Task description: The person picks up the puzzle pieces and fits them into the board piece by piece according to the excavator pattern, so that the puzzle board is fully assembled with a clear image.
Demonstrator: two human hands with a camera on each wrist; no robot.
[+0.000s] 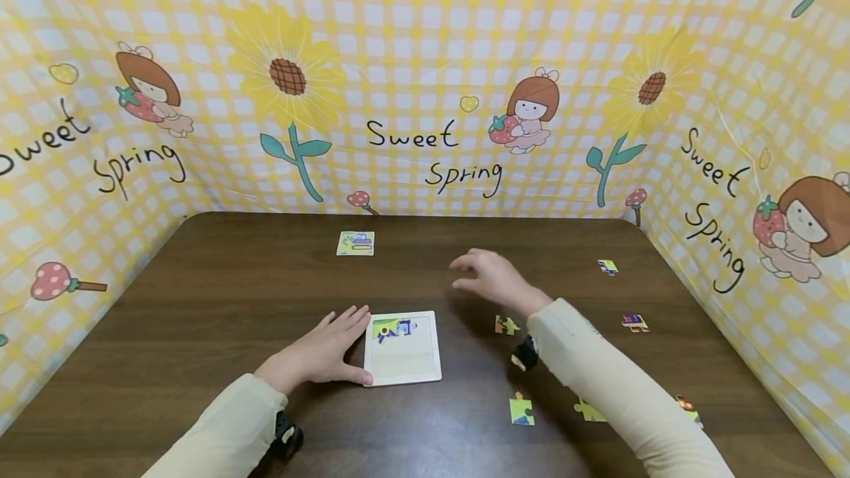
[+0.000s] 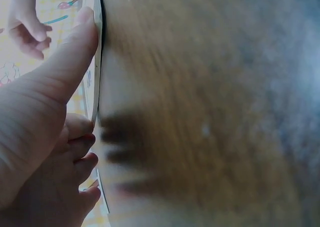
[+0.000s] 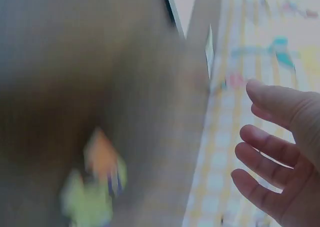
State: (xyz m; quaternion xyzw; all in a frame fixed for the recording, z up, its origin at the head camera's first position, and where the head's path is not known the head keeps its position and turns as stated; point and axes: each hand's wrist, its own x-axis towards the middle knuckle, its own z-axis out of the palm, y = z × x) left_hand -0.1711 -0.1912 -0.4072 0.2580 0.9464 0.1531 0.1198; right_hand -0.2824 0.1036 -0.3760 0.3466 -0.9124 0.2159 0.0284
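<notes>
A square white puzzle tray (image 1: 403, 365) lies on the table, with joined picture pieces (image 1: 395, 328) along its upper part. My left hand (image 1: 319, 351) rests at the tray's left side, its fingers near the upper corner and its thumb by the lower one. In the left wrist view the thumb (image 2: 75, 49) lies against the tray's edge. To the right of the tray, my right hand (image 1: 494, 280) hovers over the table with loosely bent fingers and nothing in its grasp. Below its wrist lies a green-and-brown puzzle piece (image 1: 506, 325).
A small picture card (image 1: 356, 243) lies at the back. Loose pieces are spread on the right: a green-blue one (image 1: 522, 411), a green one (image 1: 588, 410) partly under the sleeve, a purple one (image 1: 635, 323), and others. Patterned cloth (image 1: 425, 94) surrounds the table.
</notes>
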